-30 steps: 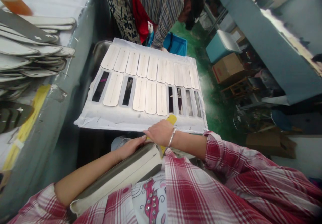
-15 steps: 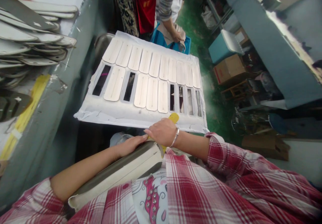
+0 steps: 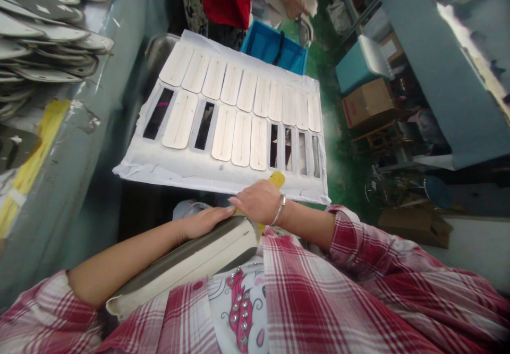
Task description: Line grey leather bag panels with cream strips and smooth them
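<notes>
My left hand [image 3: 205, 222] lies along the far edge of a long grey-and-cream piece [image 3: 195, 264], its fingers stretched out and fingertips close to my right hand. That piece leans across my lap, against my front. My right hand [image 3: 258, 201], with a bracelet at the wrist, is closed around a yellow strip-like thing [image 3: 276, 179]. One rounded end sticks out beyond the knuckles; the rest is mostly hidden under the hand. Beyond both hands is a white-covered rack [image 3: 175, 171] with slots, bearing two rows of cream oblong pieces [image 3: 223, 131]. Several slots in the nearer row are uncovered.
Stacked grey and white flat pieces [image 3: 51, 41] and a yellow strip bundle [image 3: 35, 157] lie on the left bench. Past the rack, a co-worker's hand [image 3: 295, 3] is over a blue crate [image 3: 263, 43]. Cardboard boxes [image 3: 368, 104] stand under the right bench.
The view has tipped slightly, so the rack sits higher. The co-worker's hand has lifted out of the blue crate, up and right, with pale material. My hands keep nearly the same pose.
</notes>
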A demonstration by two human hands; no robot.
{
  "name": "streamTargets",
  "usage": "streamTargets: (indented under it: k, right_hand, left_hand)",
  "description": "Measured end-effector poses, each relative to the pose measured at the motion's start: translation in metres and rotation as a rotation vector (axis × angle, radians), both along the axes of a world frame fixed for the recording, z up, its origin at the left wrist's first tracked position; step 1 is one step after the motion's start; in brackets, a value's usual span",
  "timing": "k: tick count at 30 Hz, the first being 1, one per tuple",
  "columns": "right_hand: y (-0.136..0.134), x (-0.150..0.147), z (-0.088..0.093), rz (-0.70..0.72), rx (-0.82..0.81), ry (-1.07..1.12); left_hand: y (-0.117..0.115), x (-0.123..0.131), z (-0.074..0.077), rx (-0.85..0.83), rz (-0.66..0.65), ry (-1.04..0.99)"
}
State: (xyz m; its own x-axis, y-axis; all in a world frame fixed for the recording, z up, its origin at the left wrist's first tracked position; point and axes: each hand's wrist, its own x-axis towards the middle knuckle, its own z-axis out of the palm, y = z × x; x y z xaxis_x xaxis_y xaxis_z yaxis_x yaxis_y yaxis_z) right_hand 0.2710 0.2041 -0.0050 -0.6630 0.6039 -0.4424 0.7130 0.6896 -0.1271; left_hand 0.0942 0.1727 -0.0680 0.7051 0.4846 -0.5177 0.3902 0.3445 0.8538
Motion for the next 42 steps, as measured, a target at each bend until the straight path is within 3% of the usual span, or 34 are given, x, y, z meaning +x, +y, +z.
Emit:
streamTargets:
  k: [16,23,29,32,35,38,42]
  right_hand:
    - [-0.008,0.002,-0.005,-0.1,-0.1,-0.004]
    - [-0.014,0.005,-0.002,-0.082,-0.003,-0.033]
    - [0.022,-0.003,0.01,-0.03,-0.042,-0.027]
    - [0.046,-0.005,0.017,-0.043,0.087,0.028]
    - [0.057,-0.001,0.016,0.118,0.163,0.064]
    - [0.056,0.002,0.009,0.338,0.125,0.085]
    - [0.052,-0.002,-0.003,0.467,0.12,0.138]
  left_hand:
    - [0.003,0.0,-0.006,-0.017,-0.063,-0.023]
    - [0.007,0.002,0.013,0.111,-0.15,-0.041]
    - [0.012,-0.012,0.026,0.124,-0.204,0.0]
    - [0.015,-0.021,0.033,0.065,-0.156,-0.012]
    - [0.018,-0.025,0.038,0.01,-0.068,-0.04]
    - [0.021,-0.022,0.037,0.023,-0.025,0.042]
    - [0.02,-0.013,0.03,0.144,-0.087,0.058]
